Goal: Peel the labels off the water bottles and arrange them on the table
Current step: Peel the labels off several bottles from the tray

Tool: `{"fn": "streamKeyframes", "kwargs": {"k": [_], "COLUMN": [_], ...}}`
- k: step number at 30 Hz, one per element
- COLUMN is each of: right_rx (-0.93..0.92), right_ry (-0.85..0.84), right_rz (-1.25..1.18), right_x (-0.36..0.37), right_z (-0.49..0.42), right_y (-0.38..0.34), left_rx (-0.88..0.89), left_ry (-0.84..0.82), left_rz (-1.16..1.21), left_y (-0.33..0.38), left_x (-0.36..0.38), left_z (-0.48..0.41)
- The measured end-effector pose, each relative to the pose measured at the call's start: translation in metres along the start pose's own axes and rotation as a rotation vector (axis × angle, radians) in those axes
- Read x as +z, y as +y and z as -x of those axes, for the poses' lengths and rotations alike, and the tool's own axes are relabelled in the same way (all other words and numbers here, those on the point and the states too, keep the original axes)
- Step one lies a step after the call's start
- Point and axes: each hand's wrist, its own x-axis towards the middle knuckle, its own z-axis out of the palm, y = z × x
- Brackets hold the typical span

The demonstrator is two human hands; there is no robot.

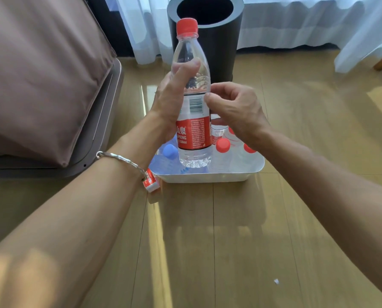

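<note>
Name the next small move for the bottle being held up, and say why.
Likely use the right hand to hook its thumb under the top edge of the label, beside the barcode, and start peeling downward. The left hand grips the red-capped water bottle upright. The label is still fully wrapped, and the right thumb sits at that edge.

A dark cylindrical bin (216, 47) stands open-topped at the back, white curtains (296, 23) hanging behind it. A brown cushion (41, 74) (resting on a grey padded base (101, 121)) fills the left side. A small white scrap (276, 281) lies alone toward the lower right.
</note>
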Motion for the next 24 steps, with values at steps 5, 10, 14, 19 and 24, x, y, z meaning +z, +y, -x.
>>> {"fn": "streamKeyframes", "kwargs": {"k": [5,10,14,19,24], "right_rx": [0.004,0.018,0.023,-0.007,-0.057], "right_ry": [-0.043,-0.064,-0.077,0.046,0.216], "right_rz": [0.013,0.012,0.046,0.061,0.178], "right_x": [-0.001,-0.003,0.006,0.015,0.02], "right_z": [0.001,0.003,0.006,0.008,0.006], "right_y": [0.0,-0.002,-0.004,0.002,-0.001], "left_rx": [0.002,0.003,0.047,0.064,0.089], "left_ry": [-0.023,-0.031,0.035,0.162,0.244], "left_rz": [-0.027,-0.046,-0.123,-0.116,-0.074], "left_y": [-0.001,0.001,0.002,-0.005,-0.001], "left_x": [-0.004,-0.004,0.007,0.015,0.015], "left_z": [-0.003,-0.001,0.004,0.006,0.002]}}
